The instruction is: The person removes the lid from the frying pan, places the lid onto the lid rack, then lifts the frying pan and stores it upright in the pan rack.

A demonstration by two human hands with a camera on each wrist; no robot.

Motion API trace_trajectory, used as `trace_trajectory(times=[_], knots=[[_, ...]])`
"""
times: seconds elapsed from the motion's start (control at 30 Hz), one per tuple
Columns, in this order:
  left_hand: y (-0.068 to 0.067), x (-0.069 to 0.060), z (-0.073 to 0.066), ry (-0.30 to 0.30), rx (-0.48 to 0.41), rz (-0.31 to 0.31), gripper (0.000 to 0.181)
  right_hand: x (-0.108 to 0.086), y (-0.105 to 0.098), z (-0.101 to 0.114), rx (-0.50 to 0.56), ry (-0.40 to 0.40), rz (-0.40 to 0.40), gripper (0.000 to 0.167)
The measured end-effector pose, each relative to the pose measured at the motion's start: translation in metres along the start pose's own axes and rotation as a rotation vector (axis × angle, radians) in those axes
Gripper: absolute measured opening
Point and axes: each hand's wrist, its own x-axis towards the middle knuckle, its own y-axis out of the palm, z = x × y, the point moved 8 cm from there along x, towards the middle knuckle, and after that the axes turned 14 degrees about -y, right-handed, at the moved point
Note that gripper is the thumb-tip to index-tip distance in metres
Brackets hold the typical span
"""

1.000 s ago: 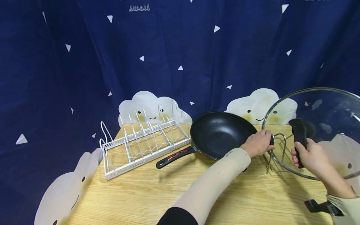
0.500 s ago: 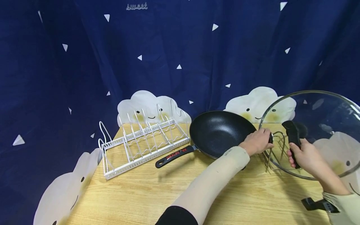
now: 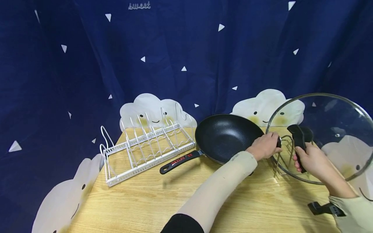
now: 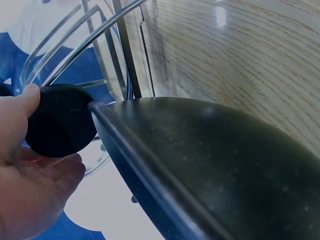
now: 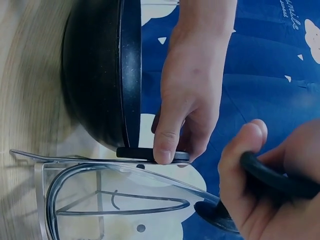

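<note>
On the right, the right hand grips the black handle of a large, clear glass lid, which is tilted up on edge behind the hand. The left hand pinches a black round knob-like piece between thumb and fingers, at the wok's right rim. Beside that piece stands a small wire rack, seen partly through the lid. In the right wrist view, the lid's lower part reaches the rack; whether it rests in a slot I cannot tell. The black wok sits left of the left hand.
A white wire rack with several upright dividers stands at the left of the wooden table. The wok's long handle points left toward the front of that rack. A dark blue curtain hangs behind the table.
The right hand and the large lid have moved a little left, toward the left hand. The left hand has kept its hold beside the wok, and the view has shifted slightly.
</note>
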Motion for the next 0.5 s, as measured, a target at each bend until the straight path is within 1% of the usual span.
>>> trace_trajectory(times=[0.17, 0.5], knots=[[-0.001, 0.000, 0.002, -0.007, -0.005, -0.002, 0.056, 0.005, 0.003, 0.001, 0.028, 0.015, 0.013, 0.041], [-0.002, -0.001, 0.001, -0.003, -0.010, -0.020, 0.054, 0.012, 0.009, 0.002, 0.103, 0.067, 0.012, 0.040]])
